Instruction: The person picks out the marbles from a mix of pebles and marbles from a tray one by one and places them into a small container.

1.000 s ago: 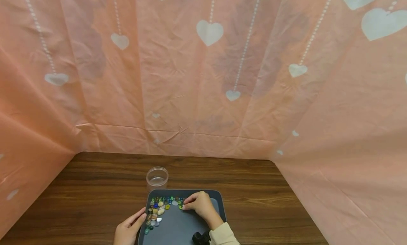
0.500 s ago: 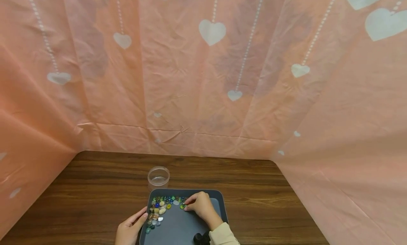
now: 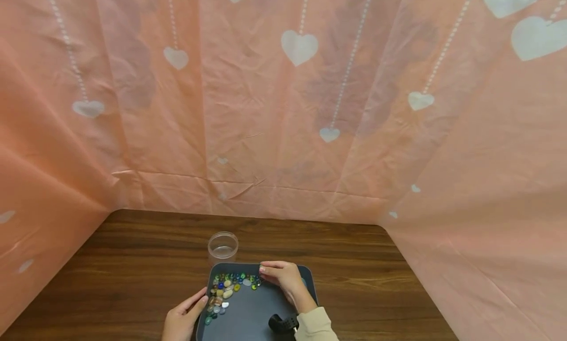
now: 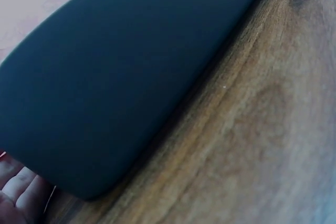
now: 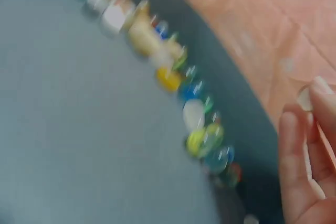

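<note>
A dark grey tray (image 3: 248,316) stands on the table, and my left hand (image 3: 179,321) grips its left rim with the thumb over the edge. From the left wrist view, fingers (image 4: 21,192) show beside the tray's outer wall (image 4: 121,77). My right hand (image 3: 285,281) is near the far rim, right of the stones. Between its thumb and fingertips it pinches a small pale pebble (image 5: 304,98), partly covered. Along the tray's far and left sides lie several glass stones, among them a yellow one (image 5: 168,78), a white one (image 5: 193,115) and a cream pebble (image 3: 228,294).
Behind the tray's far left corner stands a clear, round plastic jar (image 3: 223,252). The brown wooden table (image 3: 354,272) extends around the tray. Peach fabric (image 3: 266,134) with white hearts hangs at the back and both sides. A black band (image 3: 283,324) sits on the right wrist.
My right hand has lifted off the stones at the tray's far side and moved toward the far rim, pinching a pebble. The left hand stays on the tray's left rim.
</note>
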Demonstrator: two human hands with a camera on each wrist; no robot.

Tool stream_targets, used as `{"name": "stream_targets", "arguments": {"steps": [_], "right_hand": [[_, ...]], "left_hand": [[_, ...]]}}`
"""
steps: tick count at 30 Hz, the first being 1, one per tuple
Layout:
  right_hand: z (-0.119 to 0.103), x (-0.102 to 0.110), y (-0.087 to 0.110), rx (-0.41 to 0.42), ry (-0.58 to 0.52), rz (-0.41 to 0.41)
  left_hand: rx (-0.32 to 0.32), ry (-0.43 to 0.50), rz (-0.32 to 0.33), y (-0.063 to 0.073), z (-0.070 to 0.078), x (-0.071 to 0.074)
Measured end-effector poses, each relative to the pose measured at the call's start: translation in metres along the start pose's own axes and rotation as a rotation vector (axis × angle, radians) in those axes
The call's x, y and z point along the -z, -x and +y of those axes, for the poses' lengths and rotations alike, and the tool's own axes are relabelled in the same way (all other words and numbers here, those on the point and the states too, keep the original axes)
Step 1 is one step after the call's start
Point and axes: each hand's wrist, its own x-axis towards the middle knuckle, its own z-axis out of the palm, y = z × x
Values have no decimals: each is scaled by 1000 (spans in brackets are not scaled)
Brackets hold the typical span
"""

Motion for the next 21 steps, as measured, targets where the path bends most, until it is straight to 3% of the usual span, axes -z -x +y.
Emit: {"name": "stream_targets", "arguments": {"steps": [4,12,21], "right_hand": [[-7,-5,-3,-33,-163,-16],[-22,-20,-14,-62,-332,-42],[-29,-39,-33,-71,-435,-29]], "left_hand": [[-22,21,-2,0,0,0],[-16,-13,0,-1,0,0],[11,-48,-11,-2,1,3]]}}
